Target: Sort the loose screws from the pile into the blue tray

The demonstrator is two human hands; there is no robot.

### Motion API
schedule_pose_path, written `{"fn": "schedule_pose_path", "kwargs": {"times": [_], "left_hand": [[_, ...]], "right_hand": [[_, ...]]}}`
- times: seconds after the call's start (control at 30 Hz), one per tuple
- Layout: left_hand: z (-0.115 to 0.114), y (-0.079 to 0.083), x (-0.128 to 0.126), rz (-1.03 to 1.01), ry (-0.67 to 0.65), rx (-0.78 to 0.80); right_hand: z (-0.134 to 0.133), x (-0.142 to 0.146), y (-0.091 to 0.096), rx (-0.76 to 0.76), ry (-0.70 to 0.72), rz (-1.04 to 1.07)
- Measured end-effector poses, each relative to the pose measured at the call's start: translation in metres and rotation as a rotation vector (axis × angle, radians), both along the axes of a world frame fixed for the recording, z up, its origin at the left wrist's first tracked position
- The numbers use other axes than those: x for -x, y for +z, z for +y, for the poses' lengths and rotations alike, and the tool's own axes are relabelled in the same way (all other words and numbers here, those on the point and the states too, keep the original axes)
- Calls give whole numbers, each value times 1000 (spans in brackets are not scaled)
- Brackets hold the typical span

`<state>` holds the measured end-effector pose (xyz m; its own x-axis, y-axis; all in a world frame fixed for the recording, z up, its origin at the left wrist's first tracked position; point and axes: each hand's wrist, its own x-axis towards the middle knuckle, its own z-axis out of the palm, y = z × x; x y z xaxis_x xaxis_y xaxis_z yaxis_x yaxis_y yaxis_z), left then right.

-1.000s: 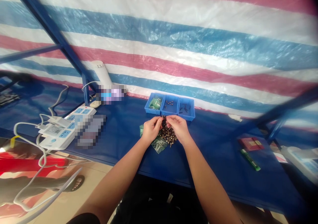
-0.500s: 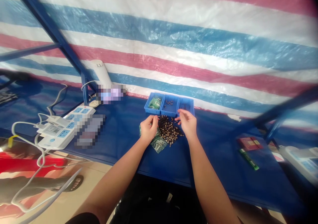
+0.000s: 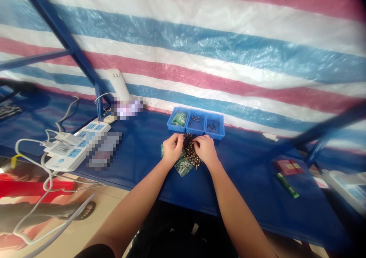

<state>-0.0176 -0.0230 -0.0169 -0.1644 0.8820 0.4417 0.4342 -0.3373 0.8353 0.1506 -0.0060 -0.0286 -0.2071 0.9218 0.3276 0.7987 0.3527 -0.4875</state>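
Observation:
A pile of small dark and brass-coloured metal parts, like screws point(image 3: 188, 150), lies on the blue tabletop. My left hand point(image 3: 173, 150) is closed in a pinch at the pile's left side; what it holds is too small to make out. My right hand point(image 3: 206, 150) reaches into the pile from the right, fingertips pressed together, their contents hidden. Green-tinted bags with silvery pins point(image 3: 183, 167) lie under and beside the left hand. Behind stand three joined blue bins: the left bin point(image 3: 171, 127) holds a green bag, the middle bin point(image 3: 195, 129) a few small parts, the right bin point(image 3: 219, 135) dark pieces.
At left are a white power strip point(image 3: 67, 155) with cables and a blurred flat object point(image 3: 104, 151). A white cylinder point(image 3: 120, 84) stands behind. To the right lie a red box point(image 3: 287, 166) and a green packet point(image 3: 286, 185). Striped sheeting point(image 3: 200, 71) hangs behind the table.
My right hand has moved left and down from in front of the right bin to the pile, and its fingers have come together. My left hand stays nearly still.

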Motion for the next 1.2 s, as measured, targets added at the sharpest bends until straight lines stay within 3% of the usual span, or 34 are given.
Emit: {"fn": "schedule_pose_path", "kwargs": {"times": [1.2], "left_hand": [[0,-1,-1,24,-12,34]], "right_hand": [[-5,5,6,21,1,-80]]}}
